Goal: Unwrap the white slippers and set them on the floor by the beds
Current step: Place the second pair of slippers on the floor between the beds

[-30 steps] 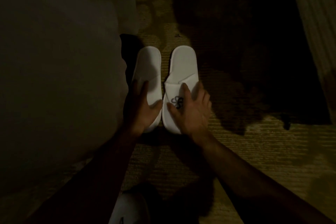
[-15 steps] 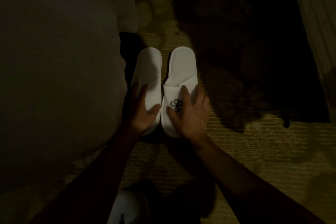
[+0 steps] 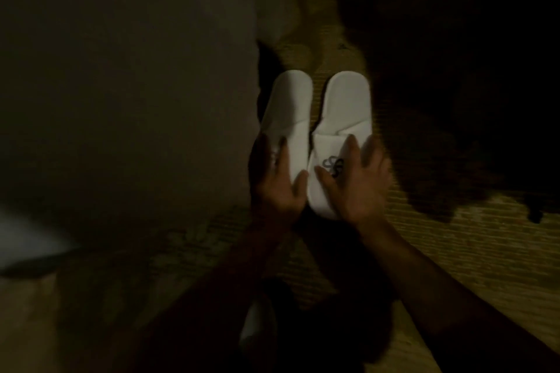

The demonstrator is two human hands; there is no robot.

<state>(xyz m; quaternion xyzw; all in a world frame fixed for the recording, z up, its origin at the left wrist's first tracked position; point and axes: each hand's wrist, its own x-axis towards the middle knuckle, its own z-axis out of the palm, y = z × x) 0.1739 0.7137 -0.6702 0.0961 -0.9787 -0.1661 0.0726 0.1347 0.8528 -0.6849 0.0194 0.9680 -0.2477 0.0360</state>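
Two white slippers lie side by side on the carpet, right beside the bed. The left slipper (image 3: pixel 291 112) sits against the bed's edge. The right slipper (image 3: pixel 348 106) has a dark logo on its upper. My left hand (image 3: pixel 275 182) lies flat over the near end of the left slipper, with the thumb at its inner edge. My right hand (image 3: pixel 357 182) rests on the right slipper's upper beside the logo, fingers spread and a little blurred. Neither hand is wrapped around a slipper. No wrapping shows on them.
The bed with pale bedding (image 3: pixel 121 100) fills the left side. Patterned carpet (image 3: pixel 454 266) runs to the right, with a deep shadow (image 3: pixel 454 85) over its far part. A white object (image 3: pixel 257 330), partly hidden between my forearms, lies near the bottom edge.
The slippers stay paired on the floor. Both hands remain on them, and my right fingers have spread wider. The view has shifted slightly.
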